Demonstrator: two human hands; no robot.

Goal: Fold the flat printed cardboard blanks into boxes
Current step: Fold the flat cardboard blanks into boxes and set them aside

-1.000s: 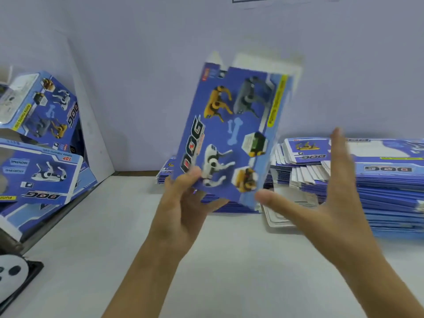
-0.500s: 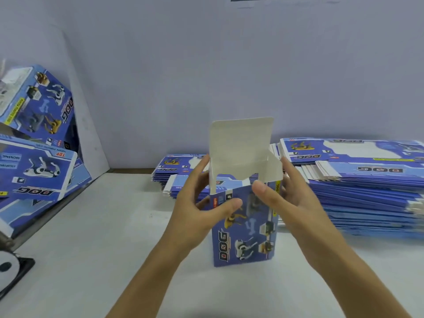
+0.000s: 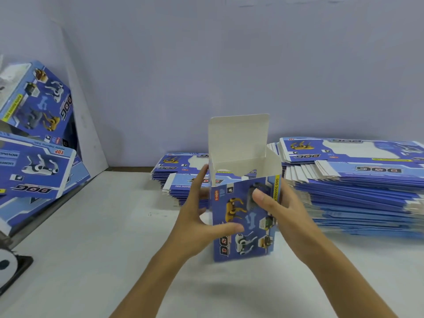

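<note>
- The box (image 3: 244, 216) stands upright on the white table (image 3: 103, 237), near the middle of the scene, its bottom down and its top open; the white lid flap (image 3: 238, 138) sticks straight up at the far side.
- The left hand (image 3: 197, 216) grasps the box's left side, thumb across the printed near face and fingers reaching behind (likely to keep the walls square).
- The right hand (image 3: 282, 207) grasps the right side the same way, thumb pressed on the near face by the yellow strip, fingers hidden behind the box.
- Held from both sides like this, the box seems steadied on the table so the top flaps can be tucked next; the side flap (image 3: 274, 164) at the right leans outward, not yet folded in.
- Just beyond, flat blanks lie in a low stack (image 3: 181, 177) at the far left of the box and a taller stack (image 3: 358, 182) at the right, within easy reach.
- Finished boxes (image 3: 36, 138) pile up at the far left, tilted against one another.
</note>
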